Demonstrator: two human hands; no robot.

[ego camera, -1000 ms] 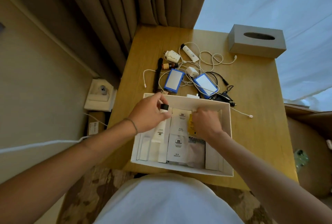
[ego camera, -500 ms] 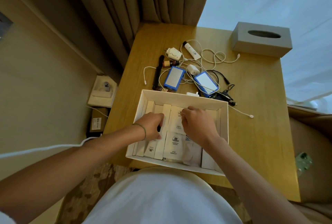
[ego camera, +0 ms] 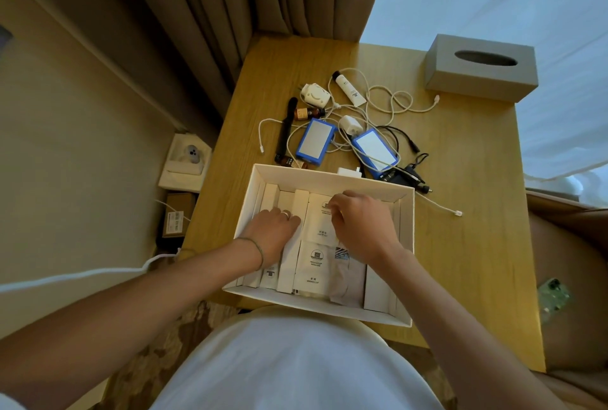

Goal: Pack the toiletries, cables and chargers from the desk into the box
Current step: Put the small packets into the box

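Down inside the white cardboard box (ego camera: 406,245), at 6 o'clock on the wooden desk (ego camera: 467,245): left hand (ego camera: 273,232) rests flat on slim white cartons, fingers straight. Right hand (ego camera: 362,228) curled over a paper sachet (ego camera: 320,225); grip hidden. Loose white cables (ego camera: 378,103) tangled at 12 o'clock look light, floppy; best gathered by bundled loops.

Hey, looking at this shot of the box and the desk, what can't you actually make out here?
Head view only:
- Packets under the left hand and right hand: covered.
- Small print on the white sachets: too small.
- White charger behind the box wall: mostly hidden.
- Which cables join which plug: tangled.
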